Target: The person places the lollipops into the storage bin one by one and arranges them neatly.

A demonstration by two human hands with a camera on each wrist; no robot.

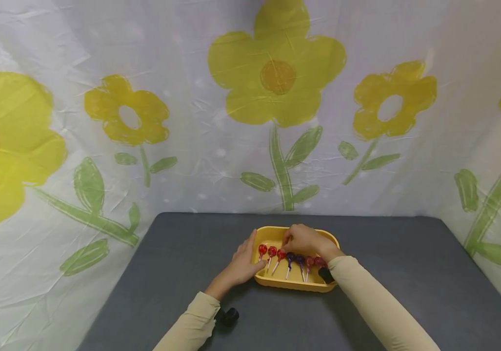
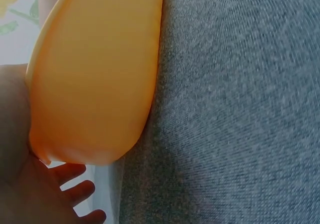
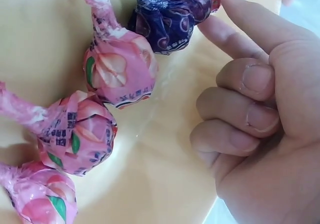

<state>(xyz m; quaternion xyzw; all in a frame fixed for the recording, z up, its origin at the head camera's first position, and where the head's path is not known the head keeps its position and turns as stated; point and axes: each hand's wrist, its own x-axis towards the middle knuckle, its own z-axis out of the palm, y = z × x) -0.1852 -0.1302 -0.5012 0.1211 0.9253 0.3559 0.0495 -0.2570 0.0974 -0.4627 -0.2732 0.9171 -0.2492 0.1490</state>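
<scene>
A yellow tray stands on the dark table. In it lies a row of wrapped lollipops: red ones at the left, purple lollipops in the middle, pink lollipops at the right. My left hand holds the tray's left end, thumb over the rim, fingers along the outside; the left wrist view shows spread fingertips past the tray's corner. Reaching inside, my right hand pinches a red lollipop between thumb and index finger. Its other fingers are curled towards the palm. The right forearm partly covers the tray's right end.
A grey-blue cloth surface spreads around the tray. Behind the table hangs a pale curtain with yellow flowers. Dark wrist-worn devices sit at both wrists.
</scene>
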